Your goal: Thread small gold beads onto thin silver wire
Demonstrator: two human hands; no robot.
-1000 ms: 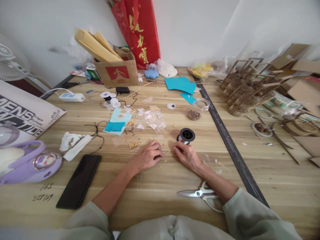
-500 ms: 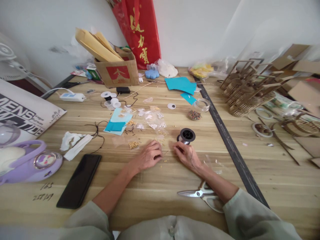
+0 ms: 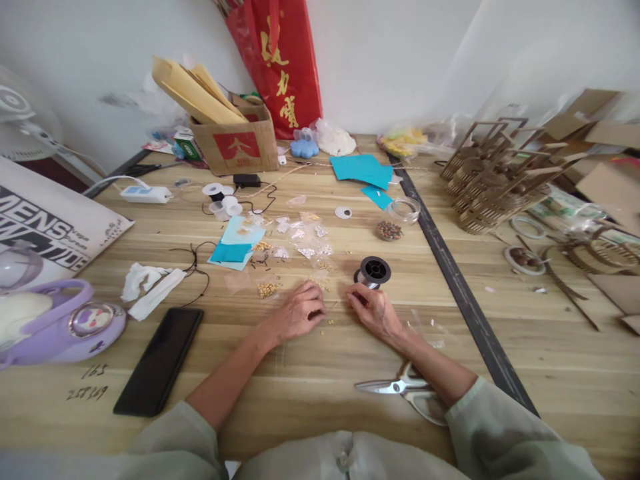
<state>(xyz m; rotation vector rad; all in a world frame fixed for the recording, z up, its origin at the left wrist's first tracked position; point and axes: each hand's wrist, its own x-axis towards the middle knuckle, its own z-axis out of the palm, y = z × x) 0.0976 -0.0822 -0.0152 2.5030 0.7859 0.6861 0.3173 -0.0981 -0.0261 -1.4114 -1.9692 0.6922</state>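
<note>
Okay so, both hands are down over the wooden table (image 3: 300,413), a small gap between them. Left hand (image 3: 297,313) has its fingers loosely curled, tips down by the table; can't tell if it's pinching anything. Couple of loose gold beads (image 3: 331,322) sit just beside it, with a bigger bead pile (image 3: 269,289) off its other side. Right hand (image 3: 377,312) has thumb and fingers drawn in close together, but whatever might be between them is too small to make out. It's right in front of the wire spool (image 3: 375,270), which stands upright; can't tell if they touch. Scissors (image 3: 399,387) lie partly open below the right forearm, and a phone (image 3: 159,360) lies left of the left arm.
</note>
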